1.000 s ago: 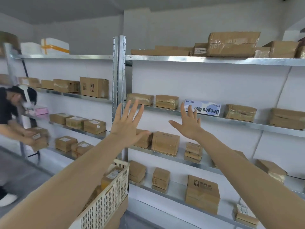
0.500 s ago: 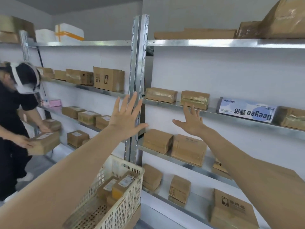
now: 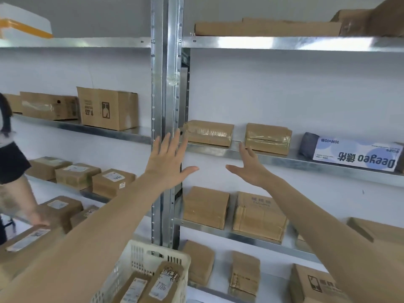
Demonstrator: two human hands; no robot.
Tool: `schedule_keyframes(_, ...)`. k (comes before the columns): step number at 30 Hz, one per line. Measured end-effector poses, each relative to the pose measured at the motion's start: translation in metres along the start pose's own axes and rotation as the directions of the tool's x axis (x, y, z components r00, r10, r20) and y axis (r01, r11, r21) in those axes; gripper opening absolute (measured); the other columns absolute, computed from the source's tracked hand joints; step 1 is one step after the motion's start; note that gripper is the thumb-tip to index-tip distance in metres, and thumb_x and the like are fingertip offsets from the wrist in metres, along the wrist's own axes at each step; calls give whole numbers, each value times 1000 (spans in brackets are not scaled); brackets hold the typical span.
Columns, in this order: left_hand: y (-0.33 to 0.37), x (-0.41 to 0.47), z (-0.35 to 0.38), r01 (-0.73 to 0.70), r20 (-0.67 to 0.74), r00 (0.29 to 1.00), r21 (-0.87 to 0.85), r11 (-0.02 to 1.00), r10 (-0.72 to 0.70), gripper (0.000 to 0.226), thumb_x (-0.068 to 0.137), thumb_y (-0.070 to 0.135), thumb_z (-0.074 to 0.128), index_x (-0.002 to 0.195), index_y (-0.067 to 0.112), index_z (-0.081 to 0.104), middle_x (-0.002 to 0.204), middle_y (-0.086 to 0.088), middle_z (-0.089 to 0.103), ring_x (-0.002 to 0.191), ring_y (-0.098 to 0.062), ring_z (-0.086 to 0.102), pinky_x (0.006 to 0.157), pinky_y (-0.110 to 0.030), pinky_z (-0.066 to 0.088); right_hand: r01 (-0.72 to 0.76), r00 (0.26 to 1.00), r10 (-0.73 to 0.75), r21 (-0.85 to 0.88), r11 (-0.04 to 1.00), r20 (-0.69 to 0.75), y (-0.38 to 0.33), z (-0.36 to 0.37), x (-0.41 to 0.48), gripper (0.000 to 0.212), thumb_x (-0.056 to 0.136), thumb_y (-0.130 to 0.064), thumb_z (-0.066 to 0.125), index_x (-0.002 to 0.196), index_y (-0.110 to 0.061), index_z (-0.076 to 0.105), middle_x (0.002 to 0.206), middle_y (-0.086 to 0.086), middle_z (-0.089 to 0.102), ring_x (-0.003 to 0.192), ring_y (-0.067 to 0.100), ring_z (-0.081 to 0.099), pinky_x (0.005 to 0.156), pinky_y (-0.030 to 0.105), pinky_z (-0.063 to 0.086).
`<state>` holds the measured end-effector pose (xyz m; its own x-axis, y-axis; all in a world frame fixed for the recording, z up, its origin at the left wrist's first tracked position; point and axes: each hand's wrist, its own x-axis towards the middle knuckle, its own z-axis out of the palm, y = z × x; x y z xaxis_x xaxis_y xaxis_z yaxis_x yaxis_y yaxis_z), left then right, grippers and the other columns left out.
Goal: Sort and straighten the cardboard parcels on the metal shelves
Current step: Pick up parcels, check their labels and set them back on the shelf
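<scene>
Both arms out, palms forward. Left hand (image 3: 169, 162) has its fingers spread, in front of the metal upright (image 3: 166, 106). Right hand (image 3: 249, 169) is flat and empty, fingertips near the edge of the middle shelf (image 3: 306, 160).

On that shelf: first taped parcel (image 3: 208, 132) just right of the upright, second taped parcel (image 3: 267, 138) beside it with a gap, then a blue-and-white box (image 3: 356, 153), print upside down.

Below: white plastic basket (image 3: 153, 256) holding labelled parcels (image 3: 164, 283).

Far left: second person (image 3: 13, 162), blurred; their hand is possibly touching the lower parcels (image 3: 61, 208).

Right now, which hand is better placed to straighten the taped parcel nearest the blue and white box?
Probably right. The right hand is open, fingertips just below that taped parcel; the left hand, also open, is in front of the metal post, farther off.
</scene>
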<state>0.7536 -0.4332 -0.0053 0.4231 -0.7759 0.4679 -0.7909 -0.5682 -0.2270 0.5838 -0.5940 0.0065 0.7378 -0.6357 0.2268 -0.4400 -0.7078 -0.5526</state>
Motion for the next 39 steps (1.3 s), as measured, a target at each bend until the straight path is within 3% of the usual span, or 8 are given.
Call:
schedule_keyframes(3,-1,34,18,-18,-5,1000,-66,998,17,86,89,69,12,151,16,-15,157,-10,-24,147,-31,-13,119,-48,-6,-9,999,11,37,999,-46,3,1,34,80,97,-33,55,155,-19,2,160,6,6,149,24,5,114,38,19)
schedule_keyframes(11,-6,114,55,14,-37,999,-177,984,-21,84,91,68,18,152,18,-10,159,-8,-20,147,-31,-10,119,-45,-5,-8,997,17,132,991,-70,12,-2,118,81,99,-36,50,155,-15,-4,158,7,22,143,26,25,97,24,27)
schedule_keyframes(15,-1,171,64,71,-19,997,-273,959,-79,85,90,70,18,153,19,-8,160,-9,-17,147,-33,-8,118,-46,-2,-27,998,37,199,980,-45,21,-12,165,79,99,-43,47,155,-9,2,161,6,19,147,23,21,111,30,24)
schedule_keyframes(21,11,250,79,145,-9,987,-375,916,-161,85,89,70,19,154,19,-2,161,-10,-8,147,-36,1,119,-50,5,-95,994,110,364,927,-21,47,-21,231,72,99,-46,43,152,-5,17,155,7,33,142,22,31,98,23,27)
schedule_keyframes(28,14,312,101,297,122,954,-489,820,-274,82,91,69,19,154,19,4,161,-9,-2,146,-36,5,118,-48,10,-216,976,205,459,862,75,68,-12,296,84,93,-68,29,153,-9,24,158,5,29,144,24,29,114,34,22)
schedule_keyframes(32,8,336,111,445,254,895,-468,763,-366,85,89,72,15,152,15,12,158,-15,13,142,-39,19,115,-49,22,-277,960,244,552,787,135,79,-6,317,97,80,-80,38,150,-13,34,153,3,38,141,24,35,118,38,24)
schedule_keyframes(37,2,349,112,518,344,852,-441,733,-395,90,89,73,12,149,8,25,150,-17,36,134,-37,38,108,-46,34,-300,951,256,710,637,172,86,0,326,53,91,-53,55,125,-13,61,105,1,68,99,21,60,100,31,43)
schedule_keyframes(39,1,351,107,508,344,860,-516,690,-377,86,91,69,13,148,6,29,150,-16,36,133,-35,39,108,-44,35,-284,956,234,745,603,175,84,-2,323,45,93,-45,56,124,-13,61,104,2,69,97,20,63,100,33,46)
